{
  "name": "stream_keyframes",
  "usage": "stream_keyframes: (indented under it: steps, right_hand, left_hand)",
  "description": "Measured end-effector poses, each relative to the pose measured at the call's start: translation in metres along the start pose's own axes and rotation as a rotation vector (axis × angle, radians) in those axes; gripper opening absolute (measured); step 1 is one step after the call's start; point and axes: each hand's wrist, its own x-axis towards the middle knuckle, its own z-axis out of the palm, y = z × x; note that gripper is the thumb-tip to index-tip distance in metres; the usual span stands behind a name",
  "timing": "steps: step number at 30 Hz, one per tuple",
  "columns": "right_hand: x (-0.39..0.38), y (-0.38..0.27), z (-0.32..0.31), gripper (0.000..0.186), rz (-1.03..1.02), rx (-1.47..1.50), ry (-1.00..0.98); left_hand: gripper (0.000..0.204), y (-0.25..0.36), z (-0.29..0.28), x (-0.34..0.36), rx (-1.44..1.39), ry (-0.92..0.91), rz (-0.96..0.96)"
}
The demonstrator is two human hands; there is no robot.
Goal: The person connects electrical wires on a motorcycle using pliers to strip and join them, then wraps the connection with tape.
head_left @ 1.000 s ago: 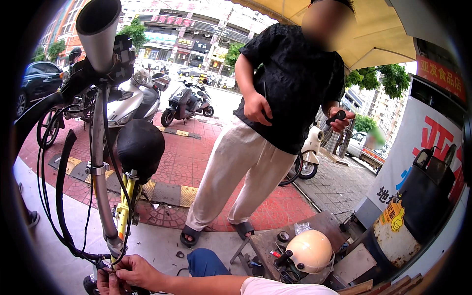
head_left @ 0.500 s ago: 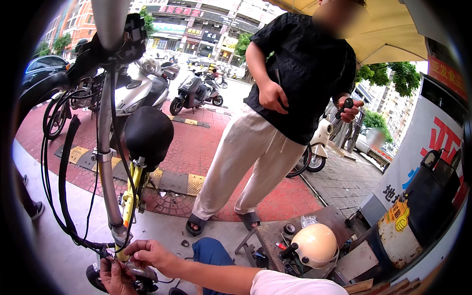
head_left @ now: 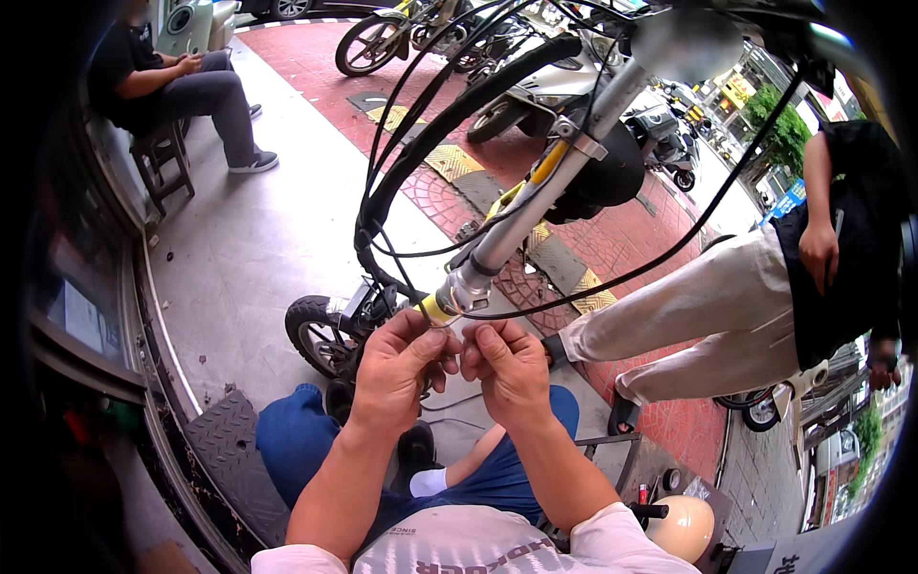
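Looking down over red paving (head_left: 296, 57) and a pale floor (head_left: 258, 230). Facing a two-wheeler (head_left: 516, 230) directly ahead, with a silver column leaning toward the upper right. Seeing a standing person (head_left: 688, 306) in a black top and pale trousers on the right, and a seated person (head_left: 215, 110) in dark clothes on a stool (head_left: 163, 163) at the upper left. Bending blue-trousered legs (head_left: 296, 445) below. Viewing the front wheel (head_left: 316, 335) to the left of the column's foot, and a thin black cable (head_left: 612, 285) bowing from near that foot out to the right. Noticing a cream helmet (head_left: 684, 526) at the lower right. Holding the left hand (head_left: 406, 364) and the right hand (head_left: 507, 368) side by side, just below the yellow collar (head_left: 435, 311) at the column's foot. Pressing each thumb against curled fingers in a pinch, nearly bringing both sets of fingertips together; not being able to tell of anything gripped between them.
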Motion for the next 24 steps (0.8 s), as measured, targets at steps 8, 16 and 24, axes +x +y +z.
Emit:
stream_keyframes:
  steps: [8, 16, 24]
  right_hand:
    - [0.006, -0.014, -0.002, 0.025, 0.014, -0.138, -0.075]
    - [0.010, -0.011, 0.005, 0.023, 0.046, -0.108, -0.064]
    - [0.011, -0.005, 0.009, 0.023, 0.094, 0.014, -0.003]
  left_hand:
    - [0.013, -0.006, -0.001, 0.000, 0.025, 0.027, 0.061]
    - [0.012, -0.009, 0.001, 0.002, 0.024, 0.041, 0.090]
    - [0.011, -0.012, 0.000, 0.003, 0.002, 0.055, 0.101]
